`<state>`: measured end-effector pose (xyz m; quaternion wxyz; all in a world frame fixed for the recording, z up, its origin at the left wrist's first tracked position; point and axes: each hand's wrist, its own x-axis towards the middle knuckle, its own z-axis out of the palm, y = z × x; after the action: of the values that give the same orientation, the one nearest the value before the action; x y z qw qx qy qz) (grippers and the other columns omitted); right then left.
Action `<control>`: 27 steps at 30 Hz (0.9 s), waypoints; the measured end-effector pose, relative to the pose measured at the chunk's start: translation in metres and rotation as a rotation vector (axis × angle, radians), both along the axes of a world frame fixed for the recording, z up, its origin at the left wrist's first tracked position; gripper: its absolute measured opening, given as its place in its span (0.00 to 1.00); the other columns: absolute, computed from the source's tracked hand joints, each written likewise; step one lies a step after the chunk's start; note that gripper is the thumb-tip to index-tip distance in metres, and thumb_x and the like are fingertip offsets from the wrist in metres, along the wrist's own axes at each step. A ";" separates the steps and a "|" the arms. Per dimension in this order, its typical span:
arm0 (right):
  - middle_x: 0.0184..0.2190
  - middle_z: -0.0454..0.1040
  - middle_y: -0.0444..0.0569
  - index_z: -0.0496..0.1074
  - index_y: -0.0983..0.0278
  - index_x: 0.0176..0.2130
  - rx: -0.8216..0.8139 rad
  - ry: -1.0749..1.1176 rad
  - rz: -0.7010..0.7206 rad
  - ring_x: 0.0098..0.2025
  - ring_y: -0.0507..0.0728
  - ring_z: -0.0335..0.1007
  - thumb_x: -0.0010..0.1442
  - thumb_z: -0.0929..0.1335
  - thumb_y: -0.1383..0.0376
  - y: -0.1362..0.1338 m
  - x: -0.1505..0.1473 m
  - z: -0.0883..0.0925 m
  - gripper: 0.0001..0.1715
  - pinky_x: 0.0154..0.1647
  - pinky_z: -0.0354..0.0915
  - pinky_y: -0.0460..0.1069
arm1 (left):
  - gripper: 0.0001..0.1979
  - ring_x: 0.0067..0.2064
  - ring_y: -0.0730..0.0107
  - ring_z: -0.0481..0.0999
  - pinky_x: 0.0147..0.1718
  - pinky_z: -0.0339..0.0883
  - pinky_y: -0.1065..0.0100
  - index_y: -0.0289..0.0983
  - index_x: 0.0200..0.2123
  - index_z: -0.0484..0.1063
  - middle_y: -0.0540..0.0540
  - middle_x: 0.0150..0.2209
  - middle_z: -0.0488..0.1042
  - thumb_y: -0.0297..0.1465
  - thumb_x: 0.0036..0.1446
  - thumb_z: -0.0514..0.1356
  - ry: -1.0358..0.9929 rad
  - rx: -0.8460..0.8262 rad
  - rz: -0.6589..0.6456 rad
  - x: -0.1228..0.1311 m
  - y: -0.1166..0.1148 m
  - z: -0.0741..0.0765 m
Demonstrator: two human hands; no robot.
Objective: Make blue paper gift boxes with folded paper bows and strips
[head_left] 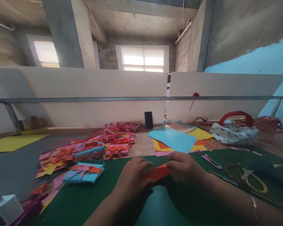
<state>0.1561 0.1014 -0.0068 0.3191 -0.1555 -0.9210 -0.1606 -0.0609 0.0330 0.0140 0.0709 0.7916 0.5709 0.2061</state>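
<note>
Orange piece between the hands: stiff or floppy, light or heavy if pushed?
Probably fairly stiff over that span: the orange piece bridges the left hand and right hand without obvious sag. Likely light, as it looks like paper, similar to the blue sheet beyond. Might buckle if the hands push inward, being held near both ends.

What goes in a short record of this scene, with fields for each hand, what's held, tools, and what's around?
Left hand: left hand gripping one end of the orange paper
Right hand: right hand gripping its other end
Held item: orange paper, above the green mat
To the left: blue paper bag with a pink bow
Beyond the hands: blue sheet over other coloured sheets
Tools, right side: pink cutter, yellow-handled scissors
Back: dark phone, upright; white bag with red handle
</note>
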 end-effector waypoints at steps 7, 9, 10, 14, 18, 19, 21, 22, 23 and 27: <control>0.36 0.73 0.53 0.72 0.68 0.38 -0.181 -0.067 -0.062 0.38 0.56 0.65 0.57 0.65 0.72 -0.009 -0.004 0.004 0.08 0.36 0.60 0.49 | 0.11 0.31 0.70 0.68 0.26 0.54 0.71 0.38 0.25 0.73 0.48 0.31 0.71 0.27 0.53 0.52 0.105 -0.005 0.057 0.007 -0.006 0.003; 0.36 0.74 0.51 0.73 0.66 0.38 -0.286 -0.191 -0.128 0.39 0.57 0.66 0.58 0.64 0.70 -0.012 -0.005 0.004 0.08 0.37 0.60 0.50 | 0.10 0.28 0.72 0.67 0.23 0.51 0.71 0.38 0.23 0.72 0.49 0.29 0.70 0.29 0.53 0.53 0.141 -0.033 0.063 0.014 -0.010 0.004; 0.34 0.74 0.50 0.73 0.65 0.35 -0.324 -0.251 -0.143 0.37 0.56 0.66 0.58 0.64 0.70 -0.013 -0.006 0.003 0.08 0.36 0.60 0.49 | 0.10 0.27 0.72 0.66 0.22 0.50 0.71 0.38 0.23 0.72 0.49 0.28 0.69 0.30 0.53 0.53 0.159 -0.052 0.062 0.017 -0.013 0.005; 0.34 0.74 0.44 0.74 0.62 0.32 -0.419 -0.383 -0.121 0.33 0.51 0.68 0.56 0.66 0.70 -0.015 -0.003 0.004 0.06 0.29 0.58 0.44 | 0.09 0.23 0.74 0.64 0.20 0.48 0.70 0.38 0.22 0.73 0.49 0.26 0.69 0.26 0.48 0.54 0.235 -0.152 0.087 0.022 -0.021 0.005; 0.35 0.74 0.44 0.74 0.63 0.32 -0.473 -0.452 -0.124 0.34 0.52 0.68 0.54 0.68 0.69 -0.019 -0.002 0.012 0.04 0.27 0.57 0.44 | 0.11 0.22 0.74 0.64 0.20 0.49 0.70 0.38 0.23 0.74 0.48 0.26 0.69 0.23 0.45 0.53 0.291 -0.234 0.126 0.017 -0.029 0.005; 0.34 0.74 0.45 0.74 0.64 0.31 -0.476 -0.462 -0.131 0.33 0.53 0.68 0.54 0.68 0.68 -0.022 -0.003 0.015 0.04 0.26 0.56 0.45 | 0.12 0.23 0.74 0.66 0.20 0.51 0.71 0.38 0.23 0.75 0.48 0.28 0.70 0.22 0.46 0.52 0.295 -0.240 0.131 0.016 -0.032 0.005; 0.31 0.74 0.47 0.74 0.65 0.31 -0.475 -0.470 -0.149 0.32 0.54 0.67 0.55 0.67 0.67 -0.026 -0.006 0.017 0.05 0.27 0.55 0.46 | 0.15 0.27 0.73 0.69 0.23 0.55 0.71 0.39 0.25 0.75 0.47 0.31 0.72 0.21 0.47 0.50 0.273 -0.253 0.125 0.016 -0.037 0.005; 0.31 0.74 0.47 0.73 0.65 0.31 -0.468 -0.466 -0.159 0.33 0.55 0.66 0.56 0.67 0.66 -0.029 -0.008 0.017 0.06 0.27 0.54 0.47 | 0.15 0.29 0.72 0.70 0.25 0.57 0.72 0.39 0.26 0.75 0.47 0.32 0.73 0.21 0.47 0.50 0.242 -0.256 0.107 0.016 -0.040 0.004; 0.30 0.74 0.48 0.73 0.65 0.30 -0.453 -0.457 -0.173 0.33 0.55 0.65 0.56 0.67 0.65 -0.031 -0.009 0.016 0.07 0.28 0.53 0.48 | 0.15 0.31 0.71 0.71 0.27 0.58 0.72 0.40 0.28 0.76 0.48 0.34 0.74 0.21 0.47 0.50 0.194 -0.255 0.078 0.016 -0.041 0.004; 0.30 0.72 0.47 0.72 0.64 0.28 -0.408 -0.412 -0.229 0.34 0.56 0.61 0.58 0.65 0.62 -0.033 -0.015 0.008 0.11 0.30 0.51 0.49 | 0.16 0.33 0.72 0.71 0.31 0.59 0.73 0.44 0.31 0.75 0.51 0.35 0.75 0.22 0.50 0.50 0.042 -0.228 -0.007 0.013 -0.041 0.001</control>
<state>0.1414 0.0684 0.0010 0.0678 -0.2832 -0.9560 -0.0356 -0.0477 -0.0079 0.0154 0.1489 0.7845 0.5893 0.1230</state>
